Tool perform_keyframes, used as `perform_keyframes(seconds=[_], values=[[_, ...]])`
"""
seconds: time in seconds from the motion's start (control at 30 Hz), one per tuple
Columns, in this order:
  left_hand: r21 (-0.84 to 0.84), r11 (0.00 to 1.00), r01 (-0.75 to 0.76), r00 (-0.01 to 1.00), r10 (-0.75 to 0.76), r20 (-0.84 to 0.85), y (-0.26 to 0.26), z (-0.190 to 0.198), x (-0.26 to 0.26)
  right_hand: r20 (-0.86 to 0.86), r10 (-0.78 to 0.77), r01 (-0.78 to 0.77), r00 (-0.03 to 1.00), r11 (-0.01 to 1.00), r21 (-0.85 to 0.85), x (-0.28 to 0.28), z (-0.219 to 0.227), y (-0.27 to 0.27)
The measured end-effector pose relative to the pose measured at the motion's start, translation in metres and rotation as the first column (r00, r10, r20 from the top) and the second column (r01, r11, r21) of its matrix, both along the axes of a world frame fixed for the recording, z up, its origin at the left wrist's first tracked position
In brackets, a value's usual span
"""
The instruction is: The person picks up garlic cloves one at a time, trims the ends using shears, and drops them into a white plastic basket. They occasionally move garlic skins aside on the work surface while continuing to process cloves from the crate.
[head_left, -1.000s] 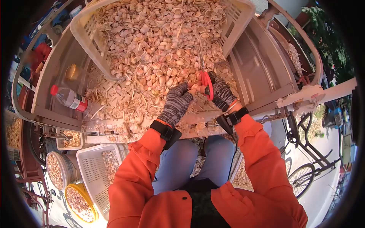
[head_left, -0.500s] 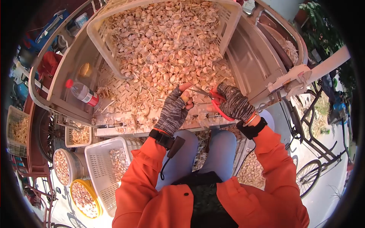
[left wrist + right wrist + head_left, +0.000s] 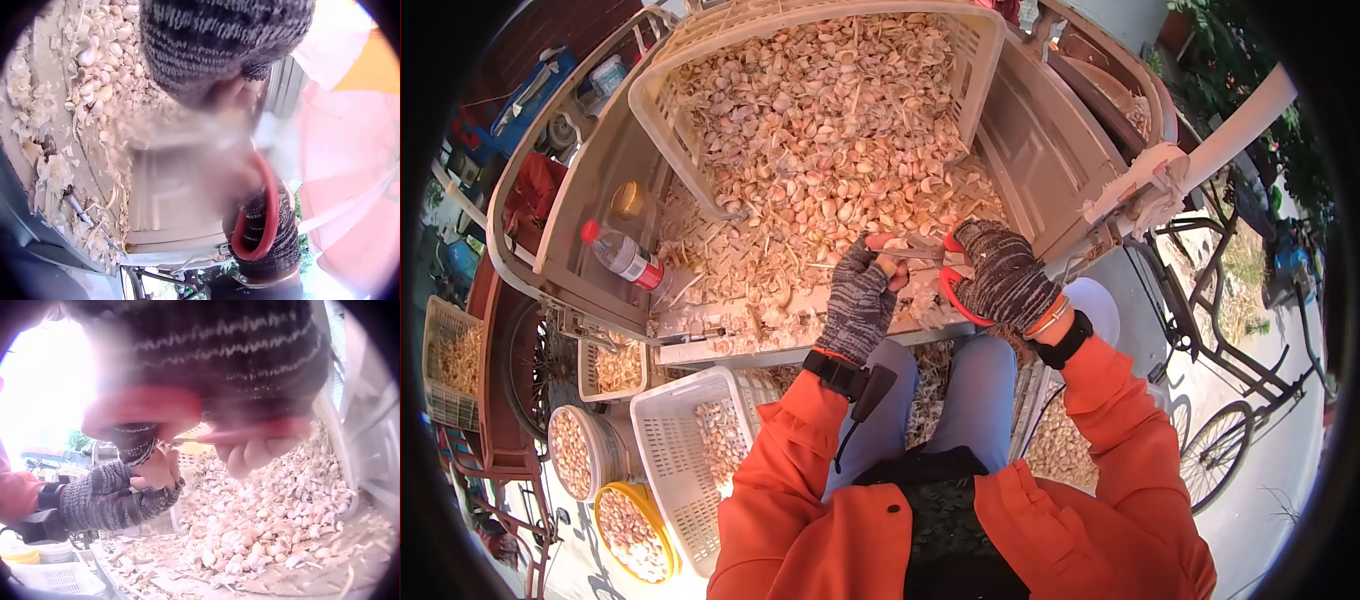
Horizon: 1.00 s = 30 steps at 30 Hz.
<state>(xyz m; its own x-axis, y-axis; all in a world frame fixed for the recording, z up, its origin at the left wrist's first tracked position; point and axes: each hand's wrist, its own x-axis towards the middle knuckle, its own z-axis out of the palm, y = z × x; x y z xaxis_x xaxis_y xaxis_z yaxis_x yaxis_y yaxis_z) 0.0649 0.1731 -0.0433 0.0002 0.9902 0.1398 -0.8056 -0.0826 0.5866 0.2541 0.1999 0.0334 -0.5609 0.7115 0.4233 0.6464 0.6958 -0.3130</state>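
My right hand (image 3: pixel 1000 275), in a grey-black striped fingerless glove, grips scissors (image 3: pixel 948 284) by their red handles. The handle loops stand apart, and the blades point left to the fingertips of my left hand (image 3: pixel 855 305). That hand wears a matching glove; its fingers curl around a small pale piece, mostly hidden by the fingers. In the left wrist view a red scissor loop (image 3: pixel 273 206) shows around the gloved right hand, with the blades blurred. Both hands are over the near edge of a heap of garlic cloves (image 3: pixel 830 150), which spills from a tipped plastic crate (image 3: pixel 670 150).
A red-capped bottle (image 3: pixel 625 255) lies at left on the cart bed, beside a yellowish jar (image 3: pixel 628 200). Below left are a white crate (image 3: pixel 685 440), a white bucket (image 3: pixel 615 450) and a yellow bucket (image 3: pixel 662 520), all with cloves. A bicycle (image 3: pixel 1215 460) stands at right.
The scissors have swung from pointing away over the heap to pointing left at my left fingers. My right hand has moved right, and its grip has spread the handles. The head view has shifted slightly.
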Motion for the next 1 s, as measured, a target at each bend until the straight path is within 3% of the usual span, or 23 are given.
perform_keyframes(seconds=[0.07, 0.13, 0.17, 0.23, 0.3, 0.57, 0.6, 0.63, 0.67, 0.7, 0.73, 0.8, 0.83, 0.9, 0.93, 0.97, 1.0], values=[[0.033, 0.999, -0.016, 1.0, 0.016, -0.018, 0.001, 0.004, 0.002, 0.005, 0.001, -0.001, 1.0, 1.0, -0.029, -0.003, 0.008, -0.002], [0.068, 0.997, -0.029, 0.999, 0.032, -0.038, 0.004, 0.005, 0.003, 0.031, -0.025, 0.033, 0.999, 0.958, -0.283, -0.007, 0.018, -0.003], [0.076, 0.996, -0.055, 0.996, 0.06, -0.068, 0.004, 0.005, 0.004, 0.028, -0.028, 0.035, 0.999, 0.958, -0.286, -0.006, 0.014, -0.001], [0.083, 0.994, -0.074, 0.991, 0.083, -0.103, 0.006, 0.004, 0.004, -0.064, 0.03, -0.036, 0.998, 0.996, -0.08, -0.007, 0.002, 0.003], [0.03, 0.992, -0.123, 0.986, 0.126, -0.107, 0.007, 0.003, 0.003, -0.068, 0.036, -0.042, 0.997, 0.995, -0.092, -0.007, -0.001, 0.007], [0.006, 0.996, -0.084, 0.992, 0.084, -0.089, 0.02, -0.009, -0.002, -0.088, -0.034, 0.028, 0.996, 0.997, -0.069, -0.016, -0.013, 0.012], [-0.02, 0.997, -0.08, 0.994, 0.078, -0.074, 0.023, -0.012, -0.004, -0.081, -0.106, 0.068, 0.991, 0.925, -0.374, -0.02, -0.01, 0.015], [-0.023, 0.996, -0.081, 0.994, 0.079, -0.074, 0.026, -0.016, -0.006, -0.052, -0.173, 0.1, 0.984, 0.76, -0.643, -0.022, -0.01, 0.019], [-0.05, 0.997, -0.052, 0.998, 0.05, -0.045, 0.026, -0.021, -0.009, -0.094, 0.014, -0.045, 0.995, 0.945, -0.325, -0.013, -0.06, 0.038], [-0.078, 0.997, -0.023, 1.0, 0.022, -0.014, 0.027, -0.023, -0.012, -0.094, 0.015, -0.046, 0.995, 0.942, -0.334, -0.014, -0.067, 0.046], [-0.087, 0.996, -0.023, 1.0, 0.022, -0.014, 0.029, -0.025, -0.018, -0.126, -0.112, 0.031, 0.986, 0.855, -0.518, -0.014, -0.075, 0.055], [-0.291, 0.955, 0.059, 0.988, -0.015, 0.152, 0.037, -0.026, -0.039, -0.084, -0.378, 0.164, 0.922, 0.578, -0.8, -0.011, -0.067, 0.076], [-0.23, 0.945, 0.234, 0.962, -0.19, 0.198, 0.056, -0.027, -0.058, 0.061, -0.367, 0.336, 0.928, 0.756, -0.562, -0.008, -0.068, 0.093], [-0.275, 0.95, 0.146, 0.976, -0.184, -0.116, 0.084, -0.027, -0.063, 0.062, -0.269, 0.264, 0.961, 0.831, -0.489, -0.008, -0.08, 0.101], [-0.283, 0.947, 0.148, 0.976, -0.186, -0.109, 0.098, -0.023, -0.06, 0.069, -0.27, 0.268, 0.96, 0.826, -0.496, -0.01, -0.08, 0.099], [-0.096, 0.993, 0.076, 0.541, -0.121, -0.832, 0.114, -0.018, -0.054, 0.059, -0.258, 0.254, 0.964, 0.841, -0.477, -0.013, -0.08, 0.097], [0.094, 0.981, 0.172, -0.257, 0.137, -0.957, 0.128, -0.012, -0.049, 0.048, -0.244, 0.239, 0.969, 0.859, -0.452, -0.014, -0.078, 0.097]])
